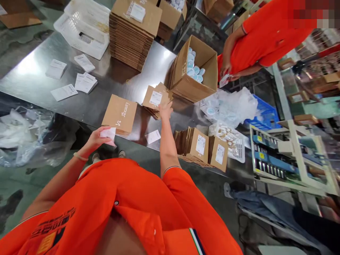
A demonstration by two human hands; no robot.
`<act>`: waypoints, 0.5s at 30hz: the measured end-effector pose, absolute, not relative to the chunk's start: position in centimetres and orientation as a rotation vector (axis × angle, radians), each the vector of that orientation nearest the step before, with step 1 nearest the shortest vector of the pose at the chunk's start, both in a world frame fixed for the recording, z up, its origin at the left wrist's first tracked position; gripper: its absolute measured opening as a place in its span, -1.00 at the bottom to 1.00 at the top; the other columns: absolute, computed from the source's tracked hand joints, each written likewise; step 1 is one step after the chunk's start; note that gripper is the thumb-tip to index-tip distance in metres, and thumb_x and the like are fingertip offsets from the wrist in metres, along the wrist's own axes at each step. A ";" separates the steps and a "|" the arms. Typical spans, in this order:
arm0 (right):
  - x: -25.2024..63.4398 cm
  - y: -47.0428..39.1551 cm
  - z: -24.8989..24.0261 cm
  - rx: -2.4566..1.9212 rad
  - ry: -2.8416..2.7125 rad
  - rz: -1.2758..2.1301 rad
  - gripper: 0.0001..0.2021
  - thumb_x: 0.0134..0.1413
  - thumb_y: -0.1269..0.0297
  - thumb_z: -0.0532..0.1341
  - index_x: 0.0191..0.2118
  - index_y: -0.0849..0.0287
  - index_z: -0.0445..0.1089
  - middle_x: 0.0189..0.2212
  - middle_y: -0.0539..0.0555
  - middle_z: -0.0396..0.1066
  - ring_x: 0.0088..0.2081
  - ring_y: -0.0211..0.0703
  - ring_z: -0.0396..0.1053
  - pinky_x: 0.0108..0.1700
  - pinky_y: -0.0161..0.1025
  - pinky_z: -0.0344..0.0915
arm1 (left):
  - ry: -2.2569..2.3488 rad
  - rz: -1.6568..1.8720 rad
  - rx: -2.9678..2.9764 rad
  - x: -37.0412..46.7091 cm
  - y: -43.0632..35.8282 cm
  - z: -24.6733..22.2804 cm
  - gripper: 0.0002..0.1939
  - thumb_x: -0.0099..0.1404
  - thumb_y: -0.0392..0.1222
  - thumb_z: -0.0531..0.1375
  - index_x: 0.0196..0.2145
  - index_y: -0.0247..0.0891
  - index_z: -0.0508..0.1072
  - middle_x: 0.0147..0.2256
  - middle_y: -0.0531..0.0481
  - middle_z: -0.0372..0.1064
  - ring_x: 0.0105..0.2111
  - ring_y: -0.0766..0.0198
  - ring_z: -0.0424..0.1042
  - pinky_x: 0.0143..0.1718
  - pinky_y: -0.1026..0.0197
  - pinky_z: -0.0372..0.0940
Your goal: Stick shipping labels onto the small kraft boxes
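My left hand (97, 139) holds a small white label sheet (108, 133) just in front of a flat brown mailer box (120, 113) printed with a logo. My right hand (165, 109) reaches forward and rests on a small pile of flat brown boxes (156, 98) whose top one carries a white label. Another white label (153, 136) lies on the steel table (34, 76) between my arms. A row of labelled brown boxes (202, 146) stands on edge to the right of my right arm.
A tall stack of flat cartons (132, 33) and a white basket (85, 30) sit at the back. Loose white labels (85, 82) lie on the left. An open carton of round containers (195, 69) stands by a person in orange (265, 35). Plastic bags (231, 104) lie right.
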State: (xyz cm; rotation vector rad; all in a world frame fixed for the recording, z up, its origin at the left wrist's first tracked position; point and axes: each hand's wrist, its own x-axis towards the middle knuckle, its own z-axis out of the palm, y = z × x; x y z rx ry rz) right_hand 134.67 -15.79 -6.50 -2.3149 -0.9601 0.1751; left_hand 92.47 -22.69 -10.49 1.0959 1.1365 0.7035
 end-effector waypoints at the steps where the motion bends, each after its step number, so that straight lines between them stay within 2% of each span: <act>1: 133.1 -15.9 -6.0 -2.275 -1.012 0.244 -0.30 0.26 0.09 0.41 0.44 0.23 0.44 0.29 0.44 0.55 0.29 0.25 0.53 0.34 0.20 0.51 | 1.117 0.745 1.050 92.2 -23.1 -10.2 -0.09 -0.20 0.20 0.73 0.07 -0.25 0.72 -0.13 -0.13 0.71 -0.18 0.01 0.65 -0.06 0.05 0.58; 3: 127.6 -17.5 -6.4 -2.051 -1.221 0.556 -0.37 0.12 0.08 0.53 0.28 0.16 0.56 0.23 0.32 0.59 0.30 0.24 0.51 0.32 0.12 0.50 | 1.095 0.863 0.959 91.7 -23.7 -9.7 -0.07 -0.21 0.07 0.75 0.13 -0.25 0.70 -0.04 -0.16 0.71 -0.13 0.02 0.65 -0.04 0.09 0.57; 6: 117.7 -21.8 -9.0 -1.460 -1.574 1.422 -0.61 0.02 0.13 0.59 -0.05 0.15 0.65 -0.06 0.13 0.65 0.07 0.10 0.56 0.08 -0.09 0.52 | 1.112 1.027 0.789 90.7 -23.1 -9.3 0.01 -0.28 -0.12 0.76 0.18 -0.28 0.65 -0.04 -0.13 0.70 -0.11 0.04 0.64 -0.06 0.12 0.55; 8: 112.9 -24.4 -10.7 -1.286 -1.575 1.727 -0.77 0.05 0.20 0.55 -0.23 0.17 0.60 -0.27 0.03 0.60 -0.11 -0.01 0.53 -0.04 -0.17 0.45 | 1.204 1.094 0.645 89.6 -22.1 -9.5 0.03 -0.26 -0.21 0.74 0.21 -0.29 0.59 -0.12 -0.07 0.67 -0.17 0.11 0.63 -0.08 0.14 0.53; 9: 111.3 -25.2 -11.3 -1.280 -1.525 1.783 -0.81 0.07 0.23 0.51 -0.27 0.16 0.56 -0.35 -0.02 0.55 -0.19 -0.06 0.48 -0.09 -0.19 0.41 | 1.283 1.113 0.552 89.1 -21.6 -9.7 0.03 -0.21 -0.24 0.74 0.24 -0.30 0.55 -0.17 -0.03 0.65 -0.22 0.16 0.61 -0.10 0.16 0.52; 11: 109.5 -25.8 -11.9 -1.357 -1.386 1.746 -0.83 0.10 0.29 0.46 -0.20 0.14 0.52 -0.47 -0.11 0.42 -0.32 -0.15 0.37 -0.17 -0.23 0.32 | 1.427 1.111 0.363 88.2 -21.1 -10.1 0.02 0.05 -0.18 0.69 0.39 -0.32 0.41 -0.26 0.03 0.59 -0.34 0.24 0.56 -0.17 0.19 0.49; 13: 108.7 -25.4 -11.8 -1.429 -1.277 1.638 -0.69 0.07 0.33 0.44 -0.05 0.09 0.50 -0.52 -0.20 0.30 -0.39 -0.18 0.29 -0.22 -0.26 0.26 | 1.473 1.077 0.243 88.1 -21.8 -10.5 0.04 0.35 0.04 0.57 0.56 -0.27 0.18 -0.29 0.03 0.57 -0.41 0.23 0.53 -0.25 0.18 0.46; 15: 108.2 -24.8 -11.4 -1.459 -1.248 1.565 -0.61 0.03 0.34 0.44 0.01 0.04 0.47 -0.54 -0.24 0.20 -0.42 -0.19 0.25 -0.24 -0.27 0.22 | 1.419 1.055 0.273 88.6 -23.4 -10.7 0.07 0.42 0.24 0.51 0.62 -0.16 0.12 -0.28 0.02 0.59 -0.41 0.18 0.56 -0.26 0.15 0.46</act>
